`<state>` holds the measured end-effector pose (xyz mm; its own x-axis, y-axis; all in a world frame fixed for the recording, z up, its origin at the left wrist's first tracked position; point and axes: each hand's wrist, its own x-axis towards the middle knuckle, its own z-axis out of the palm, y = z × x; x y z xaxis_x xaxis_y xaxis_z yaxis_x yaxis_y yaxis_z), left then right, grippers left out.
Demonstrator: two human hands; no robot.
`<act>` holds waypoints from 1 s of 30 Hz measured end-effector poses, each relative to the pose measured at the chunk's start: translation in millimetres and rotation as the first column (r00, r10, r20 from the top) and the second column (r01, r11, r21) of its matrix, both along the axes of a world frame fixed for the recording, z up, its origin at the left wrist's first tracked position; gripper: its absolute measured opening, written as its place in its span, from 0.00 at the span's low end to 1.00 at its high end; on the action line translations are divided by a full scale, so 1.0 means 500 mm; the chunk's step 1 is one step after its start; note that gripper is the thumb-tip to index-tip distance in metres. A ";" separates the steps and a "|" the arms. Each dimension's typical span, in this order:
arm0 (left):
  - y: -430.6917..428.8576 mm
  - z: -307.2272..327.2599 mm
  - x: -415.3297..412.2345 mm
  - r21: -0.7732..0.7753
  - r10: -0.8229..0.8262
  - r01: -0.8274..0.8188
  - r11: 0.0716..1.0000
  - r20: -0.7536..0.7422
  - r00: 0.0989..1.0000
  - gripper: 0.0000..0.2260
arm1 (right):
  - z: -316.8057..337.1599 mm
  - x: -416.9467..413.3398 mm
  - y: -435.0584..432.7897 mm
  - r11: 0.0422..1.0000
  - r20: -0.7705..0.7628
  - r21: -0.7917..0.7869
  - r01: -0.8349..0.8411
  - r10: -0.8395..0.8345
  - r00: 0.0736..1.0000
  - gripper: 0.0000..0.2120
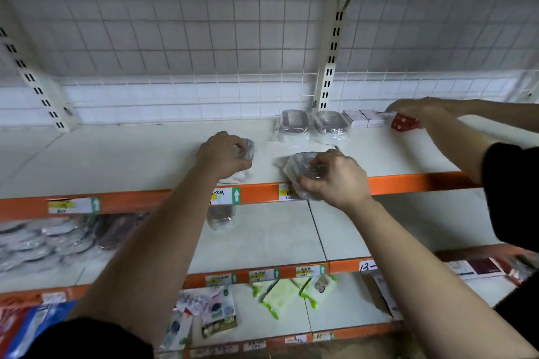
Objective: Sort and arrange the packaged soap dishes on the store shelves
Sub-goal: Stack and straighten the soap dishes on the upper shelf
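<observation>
Soap dishes (303, 167) — one gripped in each of the hands (335, 176).

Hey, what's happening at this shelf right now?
A person is arranging packaged soap dishes on the top shelf. The left hand grips one wrapped dish, the right hand holds another at the shelf's front edge. Two more wrapped dishes already sit side by side at the back. A second person's hand handles red boxes to the right.

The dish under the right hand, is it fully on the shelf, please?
No. The dish overhangs the shelf edge, covering a price label.
</observation>
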<state>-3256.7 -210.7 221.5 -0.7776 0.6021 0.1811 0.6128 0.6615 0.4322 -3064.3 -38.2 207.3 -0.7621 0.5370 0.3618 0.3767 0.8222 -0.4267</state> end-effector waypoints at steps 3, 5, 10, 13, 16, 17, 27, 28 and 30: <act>-0.033 -0.003 0.060 0.032 0.058 -0.058 0.998 -0.007 0.998 0.18 | -0.002 0.037 -0.017 1.000 -0.039 -0.002 -0.017 0.017 0.999 0.22; -0.050 -0.011 0.104 0.036 0.100 -0.098 0.994 -0.040 0.994 0.19 | -0.015 0.067 -0.030 0.999 -0.061 0.015 -0.036 0.037 0.997 0.22; -0.095 -0.088 0.196 0.044 0.136 -0.129 0.991 -0.251 0.958 0.22 | -0.087 0.150 -0.070 0.998 -0.152 0.020 -0.059 0.061 0.986 0.24; -0.135 -0.162 0.247 0.061 0.162 -0.150 0.987 -0.320 0.933 0.22 | -0.148 0.194 -0.093 0.993 -0.225 -0.074 -0.090 0.071 0.972 0.28; -0.166 -0.222 0.301 0.163 0.180 -0.129 0.978 -0.362 0.914 0.20 | -0.215 0.222 -0.108 0.985 -0.192 -0.124 -0.122 0.097 0.977 0.28; -0.174 -0.242 0.314 0.174 0.170 -0.110 0.979 -0.386 0.907 0.21 | -0.236 0.226 -0.112 0.983 -0.173 -0.134 -0.129 0.105 0.979 0.28; -0.194 -0.472 0.256 0.060 0.151 -0.141 0.988 -0.211 0.966 0.23 | -0.447 0.146 -0.119 0.969 -0.046 -0.236 -0.078 0.069 0.997 0.31; -0.192 -0.500 0.236 0.033 0.149 -0.145 0.989 -0.195 0.970 0.24 | -0.471 0.127 -0.119 0.966 -0.047 -0.247 -0.072 0.063 0.997 0.30; -0.188 -0.553 0.198 0.010 0.150 -0.151 0.989 -0.166 0.975 0.23 | -0.514 0.087 -0.120 0.961 -0.056 -0.266 -0.074 0.061 0.997 0.29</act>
<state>-3157.7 -304.7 -55.0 -0.8185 0.4812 0.3137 0.5693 0.7527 0.3308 -3021.1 -98.1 -49.5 -0.7855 0.5667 0.2485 0.2983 0.6986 -0.6504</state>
